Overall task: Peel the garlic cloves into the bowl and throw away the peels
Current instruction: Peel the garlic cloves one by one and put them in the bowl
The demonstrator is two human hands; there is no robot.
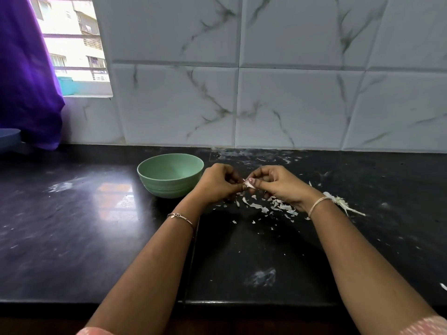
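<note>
While the fingertips of both hands meet on one garlic clove (248, 184), the clove hangs in the air just above the counter (96, 238), right of the bowl (167, 188) and not touching it. Left hand (217, 182) pinches the clove's left end with curled fingers, likely to steady it. Right hand (281, 187) pinches the right side, thumb on top against a loose white flap of skin, so it looks like the pulling hand. Whether the clove is half or mostly bare cannot be told, too small. Peels (266, 207) lie scattered on the counter directly under and near the hands, thickest below the right hand; held low over that spot, the clove drops its skin in one patch, which should make the later sweep-up easier. A pale stalk remnant (339, 201) lies beside the right wrist, further right. Bowl sits just left of the left hand, within easy reach for dropping the peeled clove; its inside shows plain green, no cloves visible from this angle. No bin in view. Judgement: early in the task, peeling step in hand, peels not yet thrown away. Thin bracelet (180, 216) on the left wrist, a band on the right. Far side: tiled wall (290, 105); far left a purple curtain (26, 81) and window (72, 44).
</note>
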